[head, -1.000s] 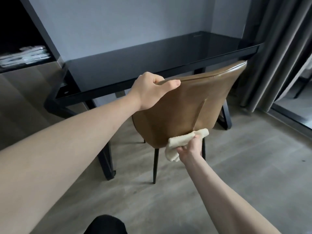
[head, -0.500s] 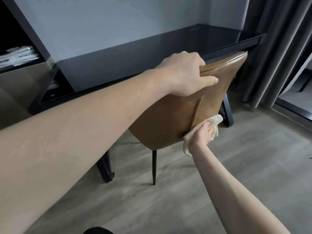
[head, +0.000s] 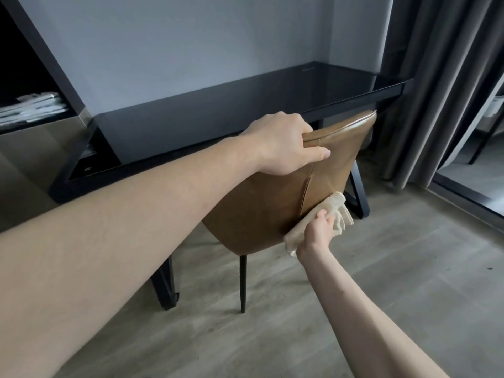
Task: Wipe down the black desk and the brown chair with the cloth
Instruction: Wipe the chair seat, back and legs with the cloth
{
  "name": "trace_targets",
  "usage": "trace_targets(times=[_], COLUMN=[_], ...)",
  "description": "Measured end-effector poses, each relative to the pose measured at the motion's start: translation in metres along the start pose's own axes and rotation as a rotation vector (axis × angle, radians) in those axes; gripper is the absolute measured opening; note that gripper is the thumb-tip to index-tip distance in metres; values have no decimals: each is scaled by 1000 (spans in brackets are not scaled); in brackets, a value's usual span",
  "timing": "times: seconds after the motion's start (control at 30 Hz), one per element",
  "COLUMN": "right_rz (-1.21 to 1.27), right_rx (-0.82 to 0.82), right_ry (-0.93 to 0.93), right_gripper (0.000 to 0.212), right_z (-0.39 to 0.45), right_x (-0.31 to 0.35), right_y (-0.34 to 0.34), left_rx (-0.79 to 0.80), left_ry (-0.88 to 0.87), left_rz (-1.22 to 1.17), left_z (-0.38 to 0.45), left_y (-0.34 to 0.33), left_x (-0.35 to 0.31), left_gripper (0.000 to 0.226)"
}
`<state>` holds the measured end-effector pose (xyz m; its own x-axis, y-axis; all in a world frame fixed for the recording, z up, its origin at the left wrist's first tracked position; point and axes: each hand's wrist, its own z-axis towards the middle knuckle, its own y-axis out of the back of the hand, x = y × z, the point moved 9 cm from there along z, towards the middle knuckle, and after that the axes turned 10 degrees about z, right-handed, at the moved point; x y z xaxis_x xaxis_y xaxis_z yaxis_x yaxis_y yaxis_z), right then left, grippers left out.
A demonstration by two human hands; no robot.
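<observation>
The brown chair [head: 272, 208] stands with its back toward me, tucked against the black desk [head: 218, 115]. My left hand [head: 283, 144] grips the top edge of the chair back, fingers over the far side and thumb on the near side. Lower down, my right hand [head: 317, 231] holds the cream cloth [head: 339, 211] and presses it against the lower right of the chair back, beside the vertical seam. The chair's seat is hidden behind its back.
Grey curtains [head: 425, 85] hang at the right, beside the desk's end. A dark shelf [head: 32, 115] with stacked papers stands at the left. The black desk legs [head: 358, 192] and thin chair legs [head: 242, 285] rest on the wood floor [head: 381, 268].
My left hand slid right along the chair's top edge toward its middle. My right hand moved the cloth rightward and a little up across the lower chair back.
</observation>
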<state>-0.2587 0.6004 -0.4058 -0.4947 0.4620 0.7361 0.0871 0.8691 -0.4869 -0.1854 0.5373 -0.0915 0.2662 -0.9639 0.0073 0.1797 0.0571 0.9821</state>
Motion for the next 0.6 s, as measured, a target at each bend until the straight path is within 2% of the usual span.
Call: trace_targets(times=[0.1,0.27,0.47,0.6], right_rz=[-28,-78,-113,-31], right_rx=[19,-40,-128,-134], right_ry=[65,104,22,-45], right_gripper=[58,61,64,59], right_z=[-7,4,59,92], right_x=[8,3,-14,-39], right_y=[-1,9,34,48], left_rx=[28,50,46,42], left_ry=[2,5,-17,-27], left_rz=[-6,-26,-43,-48], left_z=[-10,-23,-22,-19], left_y=[1,3,2,1], left_x=[3,8,8,10], left_gripper=[42,40,42,46])
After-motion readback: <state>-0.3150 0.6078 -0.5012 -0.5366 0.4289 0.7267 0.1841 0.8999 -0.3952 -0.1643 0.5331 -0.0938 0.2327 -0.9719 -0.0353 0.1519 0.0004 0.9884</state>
